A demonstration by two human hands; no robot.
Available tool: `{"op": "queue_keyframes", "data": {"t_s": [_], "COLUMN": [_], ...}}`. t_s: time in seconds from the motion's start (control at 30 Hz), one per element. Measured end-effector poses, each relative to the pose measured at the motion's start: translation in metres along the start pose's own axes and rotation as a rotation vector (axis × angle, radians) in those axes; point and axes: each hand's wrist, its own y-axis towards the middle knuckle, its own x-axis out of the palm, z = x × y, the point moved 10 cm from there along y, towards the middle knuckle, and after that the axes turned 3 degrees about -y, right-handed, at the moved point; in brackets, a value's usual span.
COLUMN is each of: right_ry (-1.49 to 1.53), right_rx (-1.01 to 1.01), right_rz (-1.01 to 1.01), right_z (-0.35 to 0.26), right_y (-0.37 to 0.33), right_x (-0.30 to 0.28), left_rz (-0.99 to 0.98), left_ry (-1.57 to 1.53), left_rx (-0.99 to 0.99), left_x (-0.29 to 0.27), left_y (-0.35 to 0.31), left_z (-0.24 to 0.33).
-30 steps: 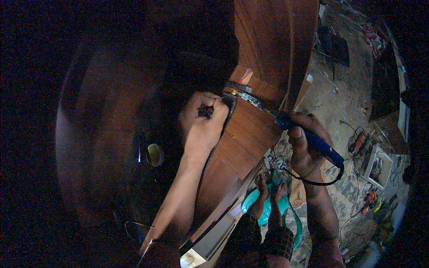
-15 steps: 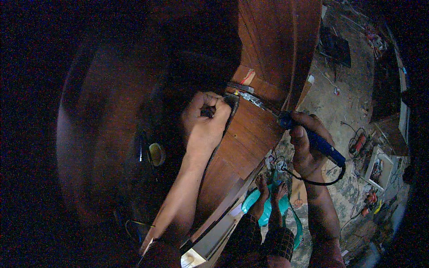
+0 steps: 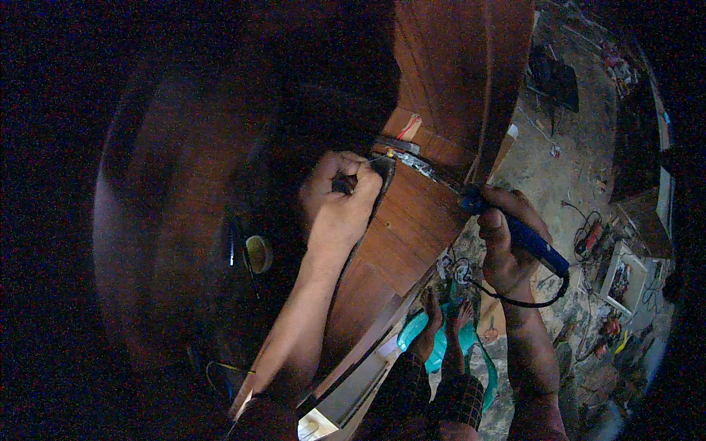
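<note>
My right hand (image 3: 511, 235) is closed round the blue handle of a soldering iron (image 3: 535, 246); its black cord loops below the wrist. The iron's metal shaft reaches left across the wooden panel to a small bright spot near its end. In a pinch, my left hand (image 3: 340, 192) holds a thin wire (image 3: 378, 159), which looks like solder, with its end at that bright spot. A shiny, foil-like strip (image 3: 418, 165) lies beside the shaft on the brown wooden panel (image 3: 412, 224). What lies beneath the left fingers is too dark to make out.
A yellowish round roll (image 3: 257, 254) sits in the dark at left. On the floor at right are a white frame (image 3: 624, 276), red tools (image 3: 607, 327) and loose cables. My feet rest near a turquoise plastic thing (image 3: 435, 344) below the panel.
Both hands keep almost the same place, and the wire and iron still meet at the bright spot. The view has shifted very slightly.
</note>
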Motion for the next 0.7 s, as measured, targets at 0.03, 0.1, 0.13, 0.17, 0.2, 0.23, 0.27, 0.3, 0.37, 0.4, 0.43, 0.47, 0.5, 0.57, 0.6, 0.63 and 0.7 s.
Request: {"op": "queue_keyframes", "data": {"t_s": [0.03,0.1,0.13,0.17,0.2,0.23,0.27,0.3,0.37,0.4,0.43,0.47,0.5,0.57,0.6,0.63,0.7], "right_ry": [-0.022,-0.045,-0.015,0.014,0.044,0.038,0.033,0.027,0.003,-0.003,-0.006,-0.002,0.002,-0.005,-0.028,-0.013,-0.03], "right_rx": [0.018,0.056,0.047,0.039,0.038,0.023,0.016,0.009,-0.018,-0.037,-0.033,-0.035,-0.04,-0.046,-0.048,-0.046,-0.047], "right_rz": [-0.004,-0.014,-0.004,0.007,0.015,0.021,0.024,0.027,-0.002,0.001,-0.011,-0.007,0.005,0.004,0.005,-0.003,-0.017], "right_z": [0.0015,0.0041,0.0037,0.0034,0.004,0.0032,0.0033,0.0034,0.0021,0.0008,0.0013,0.0013,0.0008,-0.0007,-0.0012,-0.0014,-0.0015], "right_y": [-0.0004,-0.0028,-0.0026,-0.0028,-0.0029,-0.0029,-0.003,-0.003,-0.0026,-0.0025,-0.0024,-0.0022,-0.0021,-0.0024,-0.0023,-0.0024,-0.002], "right_x": [0.0002,0.0012,0.0007,0.0009,0.001,0.0009,0.0007,0.0006,0.003,0.003,0.0044,0.0046,0.0038,0.0044,0.004,0.0044,0.0045], "left_rz": [-0.002,-0.013,-0.012,-0.011,-0.01,-0.008,-0.006,-0.005,-0.002,-0.002,0.002,0.005,0.004,0.003,0.007,0.002,0.0], "left_ry": [-0.018,-0.029,-0.029,-0.02,-0.01,0.0,0.009,0.02,0.034,0.041,0.038,0.035,0.037,0.055,0.06,0.057,0.041], "left_rx": [-0.001,-0.034,-0.015,-0.018,-0.02,-0.023,-0.025,-0.029,-0.039,-0.045,-0.041,-0.038,-0.05,-0.048,-0.032,-0.044,-0.031], "left_x": [0.0001,-0.0003,-0.0004,-0.0011,-0.0015,-0.0019,-0.0021,-0.0021,-0.002,-0.0019,-0.0021,-0.0023,-0.0022,-0.0028,-0.0034,-0.0027,-0.0022], "left_y": [0.0,-0.0004,-0.0002,-0.0002,-0.0001,0.0,0.0001,0.0003,0.0006,0.0007,0.0009,0.001,0.001,0.0008,0.0008,0.001,0.0014], "left_z": [-0.0007,-0.0044,-0.0022,-0.0025,-0.0025,-0.0025,-0.0025,-0.0026,-0.0033,-0.0038,-0.0034,-0.003,-0.0043,-0.0039,-0.0022,-0.0035,-0.0026]}}
